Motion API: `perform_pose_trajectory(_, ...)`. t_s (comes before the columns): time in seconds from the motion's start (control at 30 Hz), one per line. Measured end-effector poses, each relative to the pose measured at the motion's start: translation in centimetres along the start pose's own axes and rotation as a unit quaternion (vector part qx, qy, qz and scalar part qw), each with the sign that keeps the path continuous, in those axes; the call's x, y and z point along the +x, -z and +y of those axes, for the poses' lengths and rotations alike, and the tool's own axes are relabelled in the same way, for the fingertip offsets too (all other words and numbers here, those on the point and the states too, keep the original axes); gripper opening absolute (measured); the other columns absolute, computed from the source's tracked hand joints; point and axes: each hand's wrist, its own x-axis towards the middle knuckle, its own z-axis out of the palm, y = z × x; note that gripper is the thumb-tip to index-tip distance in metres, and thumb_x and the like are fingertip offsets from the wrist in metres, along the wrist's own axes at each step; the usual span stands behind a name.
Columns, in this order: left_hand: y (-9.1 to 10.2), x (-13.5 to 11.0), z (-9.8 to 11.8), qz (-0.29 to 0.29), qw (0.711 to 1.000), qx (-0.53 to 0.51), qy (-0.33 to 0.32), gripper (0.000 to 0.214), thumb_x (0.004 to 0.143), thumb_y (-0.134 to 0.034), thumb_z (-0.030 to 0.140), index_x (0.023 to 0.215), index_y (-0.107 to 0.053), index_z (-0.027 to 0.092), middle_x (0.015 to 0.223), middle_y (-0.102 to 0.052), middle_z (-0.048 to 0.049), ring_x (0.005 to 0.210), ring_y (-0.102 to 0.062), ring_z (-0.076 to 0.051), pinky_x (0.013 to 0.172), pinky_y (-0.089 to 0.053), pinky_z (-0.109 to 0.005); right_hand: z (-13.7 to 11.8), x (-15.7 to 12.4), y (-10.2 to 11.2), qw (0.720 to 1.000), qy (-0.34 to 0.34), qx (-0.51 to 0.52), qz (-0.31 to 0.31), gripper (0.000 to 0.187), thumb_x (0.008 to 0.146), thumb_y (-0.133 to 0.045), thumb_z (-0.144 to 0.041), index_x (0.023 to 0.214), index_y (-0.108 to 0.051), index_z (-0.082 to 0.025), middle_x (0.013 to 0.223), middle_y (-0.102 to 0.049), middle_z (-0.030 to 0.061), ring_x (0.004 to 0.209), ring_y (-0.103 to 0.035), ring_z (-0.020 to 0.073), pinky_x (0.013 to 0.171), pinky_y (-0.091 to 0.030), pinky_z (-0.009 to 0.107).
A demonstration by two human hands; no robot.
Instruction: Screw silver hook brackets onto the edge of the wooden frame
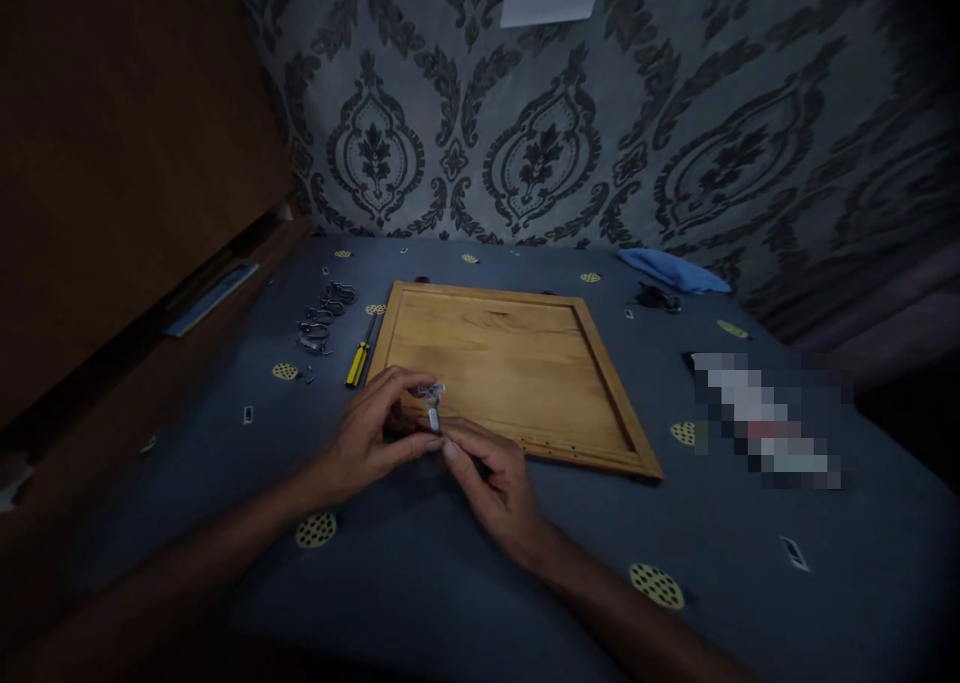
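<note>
Beyond the left hand (367,433) and right hand (504,485) stands a dark-patterned wall (465,103); beneath them spreads a blue patterned surface (480,603). Just ahead lies a framed wooden panel (510,353). Between the hands is a small metal fitting (433,411), its long axis running away from the person, broader end toward the wall. The left hand curls around it; the right pinches its near end.

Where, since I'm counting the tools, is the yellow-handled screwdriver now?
In the head view, the yellow-handled screwdriver lies left of centre, between the wooden panel and the metal pieces, just beyond the left hand.
</note>
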Motion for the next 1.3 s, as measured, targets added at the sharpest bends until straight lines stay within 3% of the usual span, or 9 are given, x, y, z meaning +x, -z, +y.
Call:
perform_pose_trajectory(0.13,0.3,0.2,-0.2,0.0,0.999,0.027,-0.029,0.038,0.096,-0.07,0.039,0.127,-0.058,0.021,0.112,-0.066,-0.0071,0.103,-0.065,-0.022,0.089,-0.053,-0.034,-0.2,0.0,0.1,1.0,-0.003,-0.001,-0.013,0.033,0.106,-0.049,-0.031,0.123,-0.076,-0.025,0.113,-0.079,0.0091,0.104,-0.075,0.0231,0.091,-0.059,0.037)
perform_pose_trajectory(0.33,0.6,0.5,-0.7,0.018,0.993,0.067,-0.096,0.045,0.093,-0.07,0.049,0.126,-0.06,0.02,0.114,-0.066,-0.0094,0.108,-0.064,-0.024,0.091,-0.053,-0.036,0.0,-0.2,0.0,1.0,0.007,0.0,-0.011,0.031,0.103,-0.053,-0.029,0.125,-0.075,-0.026,0.113,-0.079,0.0088,0.101,-0.076,0.0239,0.089,-0.061,0.038)
perform_pose_trajectory(0.5,1.1,0.6,-0.7,0.01,0.987,0.113,-0.113,0.042,0.094,-0.07,0.048,0.124,-0.06,0.021,0.116,-0.066,-0.0099,0.109,-0.063,-0.025,0.091,-0.053,-0.038,-0.1,-0.3,-0.1,1.0,0.008,0.009,0.003,0.03,0.101,-0.056,-0.027,0.124,-0.075,-0.027,0.114,-0.079,0.0089,0.103,-0.075,0.0237,0.092,-0.06,0.04)
perform_pose_trajectory(0.7,1.2,0.6,-0.7,0.015,0.978,0.164,-0.124,0.039,0.096,-0.067,0.045,0.125,-0.058,0.02,0.115,-0.063,-0.0106,0.111,-0.061,-0.025,0.092,-0.052,-0.037,0.1,-0.4,-0.4,0.994,-0.082,0.041,0.062,0.02,0.099,-0.061,-0.032,0.108,-0.078,-0.025,0.092,-0.079,0.0047,0.068,-0.071,0.0155,0.069,-0.06,0.029)
perform_pose_trajectory(0.83,0.8,0.5,-0.8,0.02,0.979,0.163,-0.124,0.038,0.097,-0.067,0.044,0.125,-0.056,0.02,0.113,-0.063,-0.0102,0.107,-0.062,-0.025,0.09,-0.052,-0.036,0.4,-0.3,-0.6,0.984,-0.136,0.067,0.093,0.013,0.098,-0.064,-0.035,0.099,-0.068,-0.023,0.088,-0.079,0.0032,0.058,-0.066,0.012,0.054,-0.055,0.022)
perform_pose_trajectory(0.97,0.5,0.4,-1.0,-0.001,0.987,0.115,-0.109,0.037,0.098,-0.066,0.042,0.127,-0.056,0.02,0.107,-0.068,-0.0087,0.099,-0.065,-0.023,0.085,-0.053,-0.035,0.7,-0.2,-0.6,0.975,-0.176,0.088,0.105,0.019,0.093,-0.07,-0.038,0.102,-0.062,-0.023,0.081,-0.08,0.0023,0.052,-0.065,0.0125,0.048,-0.052,0.022)
perform_pose_trajectory(1.03,0.4,0.3,-1.1,-0.009,0.991,0.094,-0.094,0.037,0.098,-0.066,0.041,0.127,-0.056,0.02,0.106,-0.069,-0.009,0.097,-0.066,-0.023,0.084,-0.053,-0.035,0.7,-0.2,-0.7,0.972,-0.185,0.092,0.109,0.025,0.09,-0.072,-0.037,0.109,-0.063,-0.023,0.081,-0.08,0.0027,0.057,-0.069,0.0147,0.05,-0.054,0.023)
perform_pose_trajectory(1.17,0.4,0.2,-1.2,-0.029,0.996,0.067,-0.059,0.039,0.098,-0.067,0.042,0.127,-0.058,0.019,0.11,-0.068,-0.0109,0.103,-0.066,-0.024,0.088,-0.053,-0.036,0.6,-0.3,-0.8,0.971,-0.18,0.084,0.135,0.028,0.085,-0.075,-0.028,0.112,-0.067,-0.024,0.086,-0.082,0.002,0.08,-0.078,0.0188,0.072,-0.06,0.028)
perform_pose_trajectory(1.3,0.3,0.2,-1.1,-0.044,0.998,0.027,-0.029,0.043,0.096,-0.069,0.042,0.132,-0.056,0.021,0.115,-0.067,-0.0103,0.107,-0.065,-0.024,0.092,-0.053,-0.036,0.4,-0.3,-0.8,0.973,-0.16,0.073,0.152,0.031,0.084,-0.075,-0.025,0.114,-0.067,-0.025,0.086,-0.081,0.0007,0.081,-0.079,0.02,0.077,-0.061,0.032)
